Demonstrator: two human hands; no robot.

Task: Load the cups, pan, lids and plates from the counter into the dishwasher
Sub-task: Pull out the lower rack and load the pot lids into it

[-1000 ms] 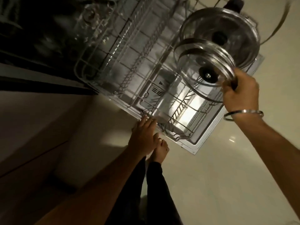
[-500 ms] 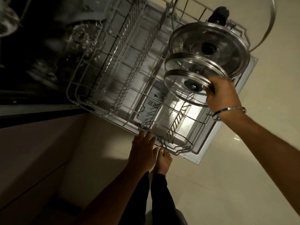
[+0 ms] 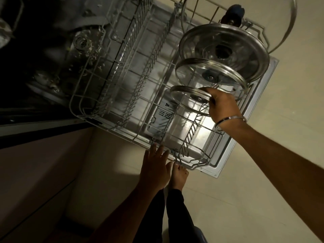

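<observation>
The dishwasher's lower wire rack point(image 3: 122, 95) is pulled out over the open door point(image 3: 226, 160). My right hand point(image 3: 222, 104) grips the rim of a small glass lid point(image 3: 185, 97) held on edge over the rack's right side. Behind it stand a second glass lid point(image 3: 210, 74) and a larger steel lid point(image 3: 228, 51), both on edge. A big glass lid point(image 3: 291, 23) leans at the rack's far corner. My left hand point(image 3: 155, 163) hangs with straight fingers near the rack's front rail, holding nothing.
The dark dishwasher interior point(image 3: 43, 50) lies to the left, with a cabinet front point(image 3: 35, 172) below it. My bare foot point(image 3: 178, 176) stands on the pale floor point(image 3: 245, 207) just in front of the open door.
My right hand has brought the small glass lid down and left, away from the second lid, lower into the rack. The left hand has stayed by the front rail.
</observation>
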